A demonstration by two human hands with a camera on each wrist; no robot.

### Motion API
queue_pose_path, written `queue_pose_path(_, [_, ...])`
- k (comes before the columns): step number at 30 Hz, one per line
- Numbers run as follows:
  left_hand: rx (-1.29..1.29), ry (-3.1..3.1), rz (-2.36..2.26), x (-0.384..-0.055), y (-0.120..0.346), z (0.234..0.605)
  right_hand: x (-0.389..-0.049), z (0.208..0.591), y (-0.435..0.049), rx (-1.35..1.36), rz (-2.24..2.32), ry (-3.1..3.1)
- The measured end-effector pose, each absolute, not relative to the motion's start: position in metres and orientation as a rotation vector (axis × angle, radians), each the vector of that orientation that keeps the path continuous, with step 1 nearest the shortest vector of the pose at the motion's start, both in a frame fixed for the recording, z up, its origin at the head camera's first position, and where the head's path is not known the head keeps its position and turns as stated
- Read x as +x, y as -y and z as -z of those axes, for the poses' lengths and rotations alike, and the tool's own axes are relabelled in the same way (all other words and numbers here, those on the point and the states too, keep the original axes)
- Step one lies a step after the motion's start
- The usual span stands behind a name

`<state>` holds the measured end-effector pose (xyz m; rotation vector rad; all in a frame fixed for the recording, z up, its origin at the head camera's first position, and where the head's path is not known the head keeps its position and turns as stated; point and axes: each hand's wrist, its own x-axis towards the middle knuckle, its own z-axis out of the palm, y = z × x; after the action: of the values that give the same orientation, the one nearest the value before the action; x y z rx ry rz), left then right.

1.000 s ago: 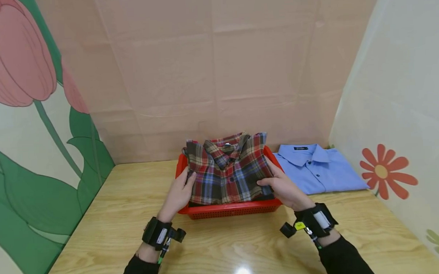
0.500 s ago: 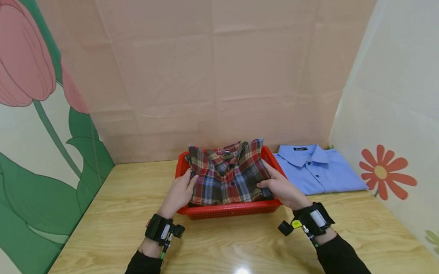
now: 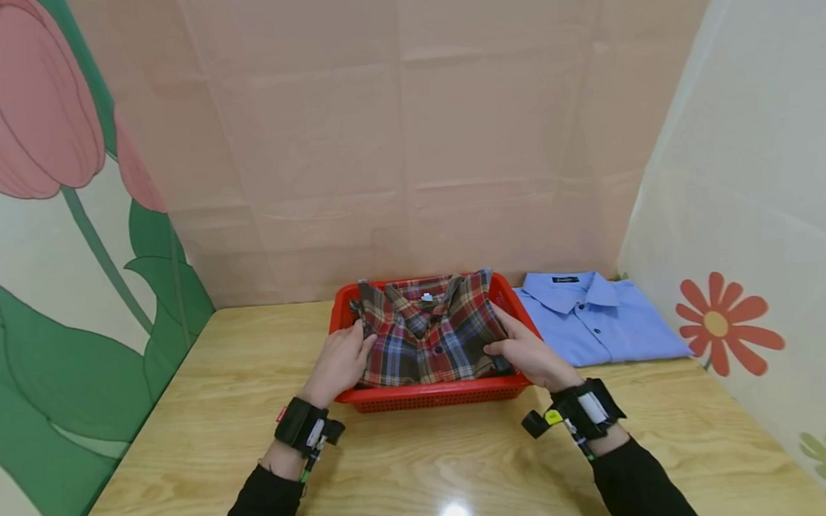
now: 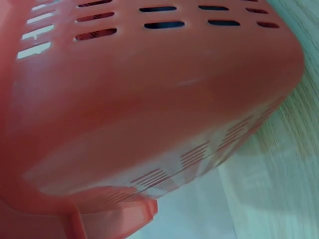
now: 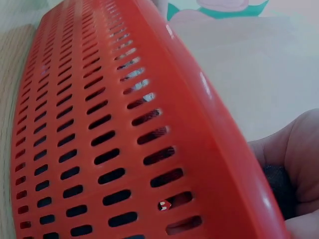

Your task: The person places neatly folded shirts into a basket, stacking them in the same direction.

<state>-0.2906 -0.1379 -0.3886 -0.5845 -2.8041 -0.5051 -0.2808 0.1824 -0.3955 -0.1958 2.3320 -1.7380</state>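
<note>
Collar: over the last second the far end of the plaid shirt has sunk to about the level of the rim of the red basket.
Left hand: it appears to pinch the shirt's left edge, thumb on top; its fingers are hidden, and the left wrist view shows only basket wall, so how firm the hold is I cannot tell. If it lets go first, that side could drop and crease.
Basket rim: the corners beside the collar stand about level with it and could catch or fold under if the cloth is pressed down.
Plaid shirt: it lies inside the basket, buttons up, slightly bunched between the two hands; pushing them closer together would likely deepen the ripples.
Right hand: it grips the right edge, thumb over the front, reaching across the rim; pulling away carelessly might drag the cloth or tip the basket.
Blue shirt: it lies folded on the counter, just beside the basket; a sideways nudge could rumple it.
</note>
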Motion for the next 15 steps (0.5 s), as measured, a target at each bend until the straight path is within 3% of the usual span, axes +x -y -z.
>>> queue_pose_path(15, [-0.569, 2.961, 0.329, -0.2905, 0.1442, 0.3829, -0.2808, 0.3939, -0.1849, -0.277, 1.478, -2.609])
